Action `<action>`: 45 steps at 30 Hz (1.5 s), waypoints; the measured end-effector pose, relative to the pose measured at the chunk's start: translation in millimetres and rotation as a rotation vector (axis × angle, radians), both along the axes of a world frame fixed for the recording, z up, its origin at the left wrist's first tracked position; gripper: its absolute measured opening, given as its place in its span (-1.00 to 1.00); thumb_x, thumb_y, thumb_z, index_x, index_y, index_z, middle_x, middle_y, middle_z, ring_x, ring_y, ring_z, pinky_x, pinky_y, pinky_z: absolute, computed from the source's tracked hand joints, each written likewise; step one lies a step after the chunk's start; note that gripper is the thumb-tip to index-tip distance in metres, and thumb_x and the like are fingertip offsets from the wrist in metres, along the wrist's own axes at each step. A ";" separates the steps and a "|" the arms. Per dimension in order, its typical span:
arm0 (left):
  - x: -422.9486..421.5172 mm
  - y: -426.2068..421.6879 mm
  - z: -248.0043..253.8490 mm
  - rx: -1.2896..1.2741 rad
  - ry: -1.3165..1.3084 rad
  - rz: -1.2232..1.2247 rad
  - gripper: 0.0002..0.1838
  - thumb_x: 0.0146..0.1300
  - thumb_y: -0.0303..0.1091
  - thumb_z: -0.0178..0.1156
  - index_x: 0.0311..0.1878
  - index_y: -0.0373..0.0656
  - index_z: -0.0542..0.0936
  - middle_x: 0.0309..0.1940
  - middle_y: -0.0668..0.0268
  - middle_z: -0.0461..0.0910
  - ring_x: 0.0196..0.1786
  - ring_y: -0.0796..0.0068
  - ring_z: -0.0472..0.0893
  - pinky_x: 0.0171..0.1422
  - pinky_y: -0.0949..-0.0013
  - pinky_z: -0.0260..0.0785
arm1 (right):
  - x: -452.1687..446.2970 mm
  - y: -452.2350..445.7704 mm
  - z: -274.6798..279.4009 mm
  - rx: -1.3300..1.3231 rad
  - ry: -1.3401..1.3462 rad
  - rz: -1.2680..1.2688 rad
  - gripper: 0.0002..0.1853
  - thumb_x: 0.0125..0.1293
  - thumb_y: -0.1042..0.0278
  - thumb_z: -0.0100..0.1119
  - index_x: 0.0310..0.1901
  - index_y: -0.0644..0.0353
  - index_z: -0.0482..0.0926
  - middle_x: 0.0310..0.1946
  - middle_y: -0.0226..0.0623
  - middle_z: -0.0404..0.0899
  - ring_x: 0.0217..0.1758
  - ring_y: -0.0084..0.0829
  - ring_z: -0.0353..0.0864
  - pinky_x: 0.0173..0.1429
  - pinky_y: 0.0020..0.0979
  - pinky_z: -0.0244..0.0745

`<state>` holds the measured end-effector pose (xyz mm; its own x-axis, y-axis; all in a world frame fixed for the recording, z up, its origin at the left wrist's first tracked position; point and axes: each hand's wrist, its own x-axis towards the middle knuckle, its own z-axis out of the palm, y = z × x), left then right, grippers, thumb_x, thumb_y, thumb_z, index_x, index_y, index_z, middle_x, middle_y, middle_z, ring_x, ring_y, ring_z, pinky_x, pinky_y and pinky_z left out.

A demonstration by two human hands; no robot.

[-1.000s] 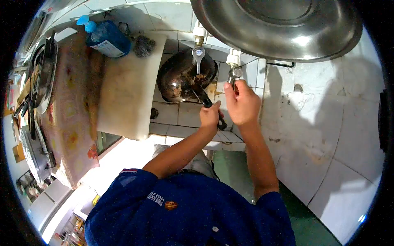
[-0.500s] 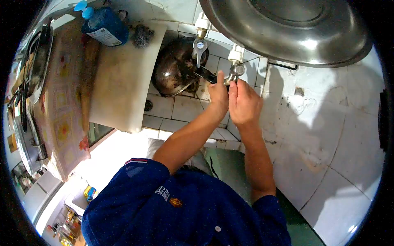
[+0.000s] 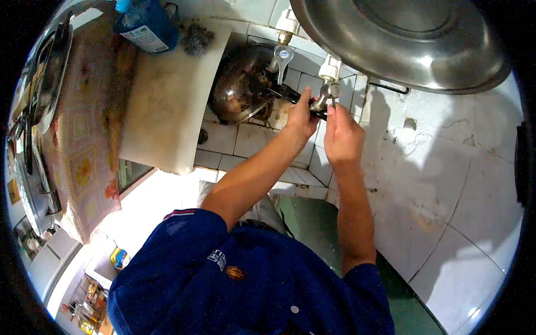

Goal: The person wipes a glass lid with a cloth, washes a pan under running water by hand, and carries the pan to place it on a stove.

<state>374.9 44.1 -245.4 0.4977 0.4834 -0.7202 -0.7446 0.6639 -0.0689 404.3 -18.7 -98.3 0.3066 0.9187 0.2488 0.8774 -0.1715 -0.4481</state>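
A dark, stained wok (image 3: 237,86) lies tilted in the tiled sink (image 3: 222,137), its underside partly showing. Its black handle (image 3: 288,94) runs toward me, and my left hand (image 3: 301,120) is wrapped around it with the thumb pointing up. Just to the right, my right hand (image 3: 344,137) pinches the small lever of a metal tap (image 3: 328,92), which sits close over the end of the handle. Most of that lever is hidden by the fingers. A second tap (image 3: 283,56) with a long lever hangs over the wok's right side.
Left of the sink lies a pale board (image 3: 162,106), carrying a blue pump bottle (image 3: 146,28) and a steel wool scrubber (image 3: 196,39). A large metal basin (image 3: 402,44) hangs at upper right, above white wall tiles (image 3: 430,167). Pans (image 3: 47,95) stand at far left.
The view has shifted slightly. Both hands remain at the wok handle and the tap lever, with the right-hand fingers slightly changed in position.
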 end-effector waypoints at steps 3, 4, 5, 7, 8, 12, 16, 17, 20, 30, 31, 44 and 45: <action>0.0 1.4 -3.0 0.003 0.005 -0.008 -0.70 0.25 -0.16 0.25 -0.27 -0.20 0.43 -0.43 0.26 0.51 -0.46 0.37 0.53 -0.39 0.28 0.52 | -0.5 0.3 1.9 0.013 0.024 0.016 -0.84 0.37 0.31 0.05 -0.17 0.19 0.54 -0.48 -0.01 0.56 -0.43 -0.01 0.57 -0.36 -0.20 0.44; -0.3 1.5 -0.8 -0.004 0.027 -0.019 -0.69 0.25 -0.17 0.25 -0.27 -0.20 0.42 -0.43 0.26 0.51 -0.46 0.37 0.53 -0.39 0.28 0.53 | -0.1 -0.3 2.3 0.013 0.024 0.014 -0.84 0.37 0.31 0.05 -0.17 0.19 0.54 -0.48 -0.01 0.56 -0.43 -0.01 0.57 -0.36 -0.20 0.44; -0.3 1.4 0.1 -0.005 0.026 -0.021 -0.69 0.25 -0.17 0.25 -0.27 -0.20 0.42 -0.43 0.26 0.51 -0.46 0.37 0.53 -0.39 0.28 0.53 | 0.5 -0.9 2.9 -0.008 0.043 0.009 -0.84 0.36 0.31 0.05 -0.16 0.20 0.53 -0.47 0.00 0.56 -0.42 -0.01 0.57 -0.35 -0.20 0.45; -0.3 1.9 -0.9 0.010 0.004 0.007 -0.69 0.25 -0.19 0.26 -0.25 -0.22 0.42 -0.43 0.26 0.51 -0.46 0.36 0.53 -0.39 0.27 0.54 | 1.6 -1.0 3.3 -0.027 0.061 0.005 -0.84 0.36 0.32 0.05 -0.16 0.20 0.53 -0.47 0.00 0.56 -0.42 -0.01 0.58 -0.34 -0.21 0.45; -0.5 1.5 -1.3 0.009 0.004 0.007 -0.69 0.25 -0.19 0.26 -0.25 -0.22 0.42 -0.43 0.26 0.51 -0.46 0.36 0.53 -0.39 0.27 0.54 | 2.1 -1.2 2.9 -0.034 0.054 0.009 -0.84 0.36 0.33 0.05 -0.15 0.21 0.53 -0.45 0.02 0.56 -0.40 -0.01 0.58 -0.33 -0.21 0.45; -3.8 3.0 3.1 0.013 0.009 -0.002 -0.70 0.25 -0.21 0.25 -0.22 -0.23 0.41 -0.43 0.26 0.50 -0.45 0.36 0.53 -0.36 0.26 0.55 | 2.1 -1.0 3.1 -0.003 0.072 0.037 -0.82 0.35 0.35 0.06 -0.11 0.24 0.53 -0.44 0.01 0.57 -0.37 -0.06 0.60 -0.28 -0.25 0.47; -5.1 2.4 1.6 0.037 -0.008 -0.023 -0.72 0.27 -0.23 0.24 -0.22 -0.23 0.41 -0.42 0.25 0.50 -0.43 0.35 0.53 -0.34 0.25 0.55 | 6.9 -3.0 -6.2 0.052 0.124 0.067 -0.78 0.35 0.35 0.07 -0.08 0.29 0.52 -0.39 -0.02 0.59 -0.39 -0.09 0.61 -0.24 -0.28 0.50; -5.4 2.5 1.6 0.036 -0.010 -0.022 -0.72 0.27 -0.23 0.24 -0.22 -0.23 0.41 -0.42 0.25 0.50 -0.43 0.35 0.53 -0.34 0.25 0.55 | 9.6 -2.3 -8.9 0.178 -0.012 0.120 -0.75 0.34 0.34 0.08 -0.05 0.32 0.51 -0.36 -0.04 0.60 -0.39 -0.11 0.62 -0.22 -0.29 0.51; -6.4 2.8 -7.0 0.044 -0.050 -0.046 -0.73 0.30 -0.20 0.19 -0.22 -0.23 0.42 -0.41 0.27 0.51 -0.39 0.36 0.54 -0.27 0.27 0.52 | 13.7 -5.5 -37.2 0.285 -0.079 0.112 -0.72 0.31 0.35 0.12 -0.05 0.37 0.48 -0.31 -0.08 0.59 -0.41 -0.13 0.60 -0.24 -0.30 0.53; -41.0 3.9 7.9 0.261 0.276 -0.115 -0.87 0.30 -0.35 0.15 -0.28 -0.22 0.55 -0.27 0.23 0.61 -0.22 0.34 0.60 -0.12 0.22 0.51 | 18.4 5.6 -87.6 -0.142 0.812 -0.222 -0.71 0.26 0.41 0.17 -0.03 0.36 0.46 -0.35 -0.22 0.58 -0.52 -0.53 0.58 -0.43 -0.50 0.52; -43.7 5.6 6.5 0.303 0.295 -0.157 -0.90 0.26 -0.35 0.18 -0.28 -0.16 0.51 -0.32 0.27 0.61 -0.24 0.39 0.60 -0.15 0.23 0.48 | 14.4 6.5 -88.2 -0.077 0.742 -0.193 -0.70 0.26 0.41 0.19 -0.03 0.36 0.46 -0.34 -0.21 0.58 -0.51 -0.53 0.58 -0.41 -0.50 0.52; -39.6 4.7 -23.3 0.162 0.043 -0.065 -0.70 0.29 -0.09 0.18 -0.32 -0.12 0.40 -0.41 0.33 0.53 -0.34 0.41 0.54 -0.18 0.30 0.49 | 20.8 17.0 -65.7 -0.490 0.500 -0.151 -0.77 0.30 0.35 0.15 -0.07 0.25 0.53 -0.36 -0.39 0.62 -0.44 -0.57 0.54 -0.30 -0.50 0.51; -40.6 4.8 -22.7 0.164 -0.121 -0.001 -0.74 0.32 -0.16 0.16 -0.32 -0.13 0.41 -0.41 0.33 0.52 -0.32 0.40 0.53 -0.12 0.31 0.47 | 20.0 15.4 -67.5 -0.382 0.742 -0.138 -0.76 0.32 0.26 0.08 -0.11 0.21 0.58 -0.38 -0.26 0.64 -0.49 -0.45 0.55 -0.30 -0.41 0.51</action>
